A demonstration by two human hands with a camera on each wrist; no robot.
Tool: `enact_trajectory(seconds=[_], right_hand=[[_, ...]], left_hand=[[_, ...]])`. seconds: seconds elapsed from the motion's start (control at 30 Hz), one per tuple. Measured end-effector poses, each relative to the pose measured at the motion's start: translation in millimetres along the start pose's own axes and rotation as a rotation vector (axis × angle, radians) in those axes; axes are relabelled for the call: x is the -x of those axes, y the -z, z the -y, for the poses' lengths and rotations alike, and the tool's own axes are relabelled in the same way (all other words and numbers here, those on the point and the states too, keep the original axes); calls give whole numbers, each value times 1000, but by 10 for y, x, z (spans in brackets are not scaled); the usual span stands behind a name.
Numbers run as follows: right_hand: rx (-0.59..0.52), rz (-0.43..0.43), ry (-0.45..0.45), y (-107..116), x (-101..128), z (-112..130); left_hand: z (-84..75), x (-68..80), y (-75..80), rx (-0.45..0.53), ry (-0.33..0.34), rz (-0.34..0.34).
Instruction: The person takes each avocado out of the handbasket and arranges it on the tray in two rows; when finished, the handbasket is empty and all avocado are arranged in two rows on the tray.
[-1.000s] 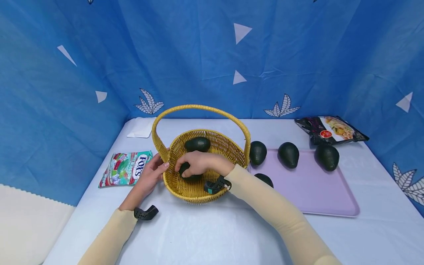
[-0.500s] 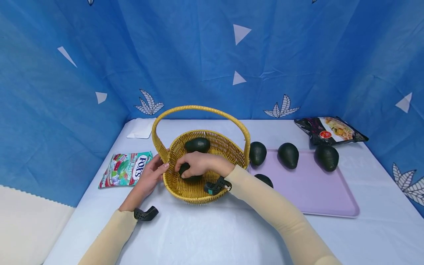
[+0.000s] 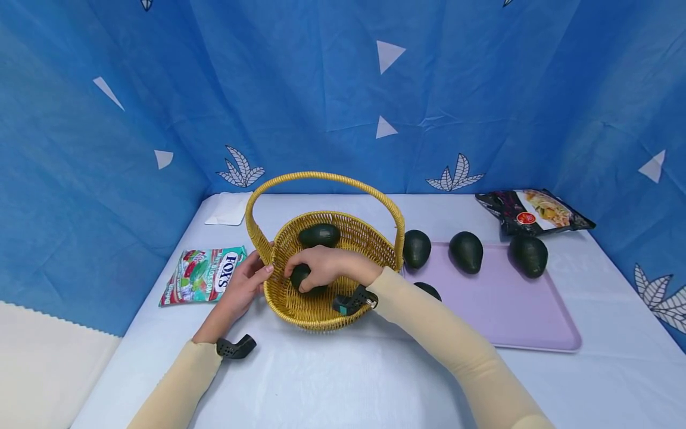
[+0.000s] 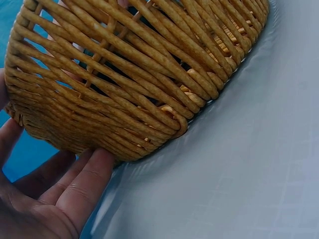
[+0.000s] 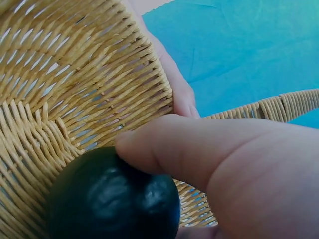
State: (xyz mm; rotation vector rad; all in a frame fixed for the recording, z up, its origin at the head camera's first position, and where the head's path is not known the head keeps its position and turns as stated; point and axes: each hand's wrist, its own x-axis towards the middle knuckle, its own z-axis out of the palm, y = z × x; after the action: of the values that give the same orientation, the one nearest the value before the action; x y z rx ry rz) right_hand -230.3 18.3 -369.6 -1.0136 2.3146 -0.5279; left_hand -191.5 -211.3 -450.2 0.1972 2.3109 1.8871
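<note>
My left hand [image 3: 245, 285] holds the yellow wicker basket [image 3: 305, 325] at its left side. In the head view its thumb lies at the rim; in the left wrist view the other fingers press against the woven outer wall [image 4: 99, 99]. Inside the basket, my right hand [image 3: 329, 265] grips a dark green avocado [image 3: 300, 275] with thumb and fingers. The right wrist view shows the thumb on the glossy avocado [image 5: 109, 199], low over the woven floor; whether it touches the floor I cannot tell. A second avocado [image 3: 319, 235] lies by the basket's back wall.
A lilac tray [image 3: 520, 316] stands right of the basket, with several avocados [image 3: 466, 252] on or beside it. Behind is a black food packet [image 3: 536, 211]. At left lie a FOX'S sweets bag [image 3: 200, 275] and a white packet [image 3: 227, 208]. The basket's tall handle [image 3: 321, 176] arches above.
My right hand has shifted slightly right, and more of the avocado under it shows. My left hand and the basket stay in place.
</note>
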Motion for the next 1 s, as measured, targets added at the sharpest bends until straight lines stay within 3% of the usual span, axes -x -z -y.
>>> enact_trajectory(seconds=[0.53,0.77,1.0], right_hand=[[46,25,-1,171,267,-50],[60,21,-6,273,586,-81],[-11,-9,87,386,1005,-145]], left_hand=[[-4,2,-8,24,-16,-1],[-5,3,-15,28,-18,-6],[-4,5,-20,22,-9,-1]])
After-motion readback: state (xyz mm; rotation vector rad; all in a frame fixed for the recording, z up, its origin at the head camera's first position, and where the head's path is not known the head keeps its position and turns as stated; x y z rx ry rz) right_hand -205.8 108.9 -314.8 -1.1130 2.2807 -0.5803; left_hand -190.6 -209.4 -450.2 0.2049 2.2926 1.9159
